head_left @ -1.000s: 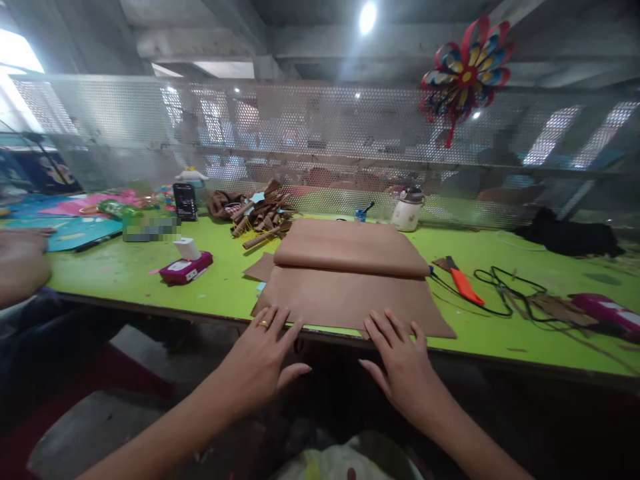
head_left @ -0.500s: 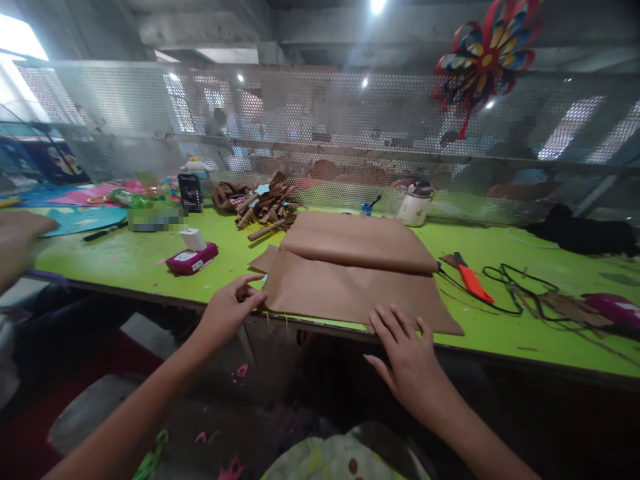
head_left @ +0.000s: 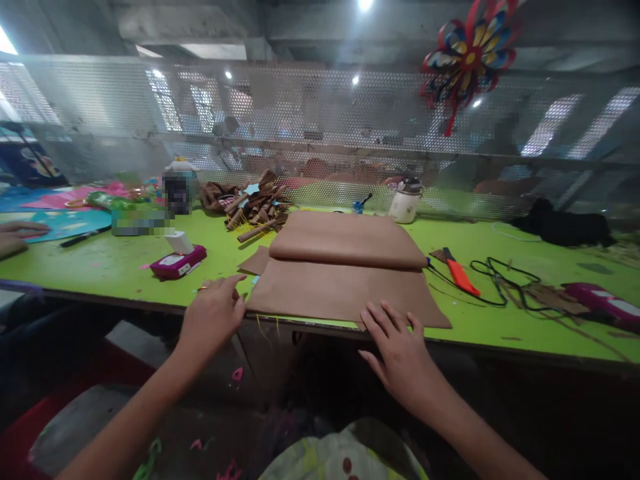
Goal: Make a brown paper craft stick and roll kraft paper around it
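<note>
A large brown paper sheet (head_left: 340, 290), folded over at its far half, lies at the near edge of the green table (head_left: 110, 267). My right hand (head_left: 397, 353) rests flat on the sheet's near right edge, fingers spread. My left hand (head_left: 213, 317) sits at the sheet's near left corner, fingers curled against the table edge; whether they pinch anything is unclear.
A pink tissue pack (head_left: 177, 260) lies left of the sheet. Behind are brown paper rolls (head_left: 255, 207), a white jar (head_left: 405, 203), an orange-handled cutter (head_left: 460, 273) and black cords (head_left: 500, 280). Another person's hand (head_left: 17, 237) rests far left. A mesh screen backs the table.
My left hand slid from the sheet's near edge to its left corner and curled its fingers. My right hand stayed flat. The view shifted slightly.
</note>
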